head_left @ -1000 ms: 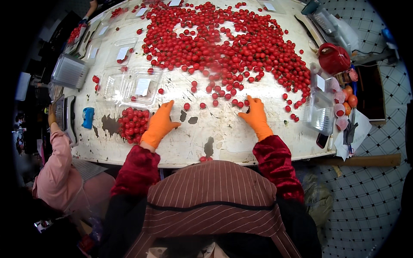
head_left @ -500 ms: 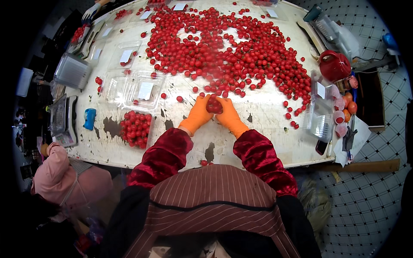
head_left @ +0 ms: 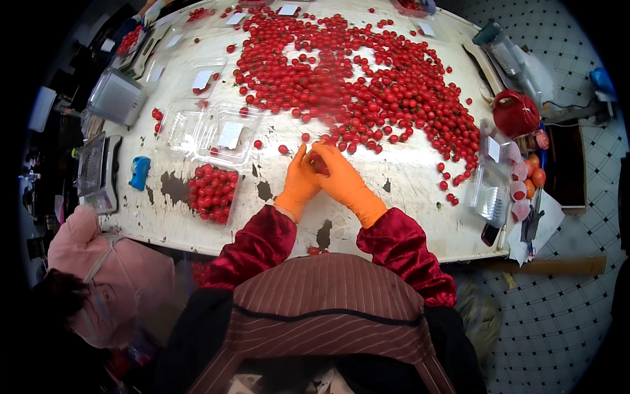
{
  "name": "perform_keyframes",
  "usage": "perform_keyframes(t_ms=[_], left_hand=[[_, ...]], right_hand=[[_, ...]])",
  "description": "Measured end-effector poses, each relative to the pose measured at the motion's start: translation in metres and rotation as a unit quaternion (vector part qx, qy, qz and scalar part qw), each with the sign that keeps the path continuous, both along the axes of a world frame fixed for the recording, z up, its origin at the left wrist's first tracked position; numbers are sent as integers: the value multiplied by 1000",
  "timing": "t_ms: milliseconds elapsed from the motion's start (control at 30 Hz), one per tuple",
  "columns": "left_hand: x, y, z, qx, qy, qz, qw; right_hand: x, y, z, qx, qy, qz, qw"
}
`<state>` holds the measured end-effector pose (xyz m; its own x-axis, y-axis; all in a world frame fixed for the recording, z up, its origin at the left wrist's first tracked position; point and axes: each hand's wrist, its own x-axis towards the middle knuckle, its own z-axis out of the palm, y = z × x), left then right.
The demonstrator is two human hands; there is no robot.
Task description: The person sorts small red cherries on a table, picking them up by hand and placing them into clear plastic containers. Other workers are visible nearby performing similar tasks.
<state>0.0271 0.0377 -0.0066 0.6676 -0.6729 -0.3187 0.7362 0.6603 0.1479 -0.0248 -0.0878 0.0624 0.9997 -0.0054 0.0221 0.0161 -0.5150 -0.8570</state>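
Both of my hands wear orange gloves and meet just in front of the near edge of a big spread of red cherry tomatoes [head_left: 367, 85]. My left hand [head_left: 299, 182] is curled around a few cherry tomatoes [head_left: 320, 165], which show red between the gloves. Over them bends my right hand [head_left: 344, 182], its fingers closed against the left, so most of what they hold is covered. To the left of my hands stands a clear box filled with cherry tomatoes [head_left: 212, 194]. Beyond it lies an open clear clamshell box [head_left: 187, 129] with a white label [head_left: 230, 135].
At the left are a blue tape dispenser [head_left: 139, 173], a scale [head_left: 102, 174] and stacked clear boxes [head_left: 117, 96]. A red kettle [head_left: 516, 113], larger fruit [head_left: 535, 172] and a phone [head_left: 489, 234] lie at the right. A person in pink [head_left: 108, 276] is at the left.
My right hand has turned over the left and now covers most of the tomatoes that showed between my hands. The view has shifted slightly; the person in pink has leaned.
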Motion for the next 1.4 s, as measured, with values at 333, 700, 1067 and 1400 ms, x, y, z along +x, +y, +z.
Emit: perform_keyframes(t_ms=[333,700,1067,1400], left_hand=[[-13,23,59,-147,4,58,987],[-1,157,50,-58,17,177,982],[2,252,33,794,-554,80,237],[-7,244,42,803,-569,55,171]], right_hand=[[-16,-43,25,213,-8,-140,967],[-53,-64,-18,193,69,-146,968],[-60,-63,-26,211,127,-112,963],[-94,-19,-28,-53,-28,148,987]])
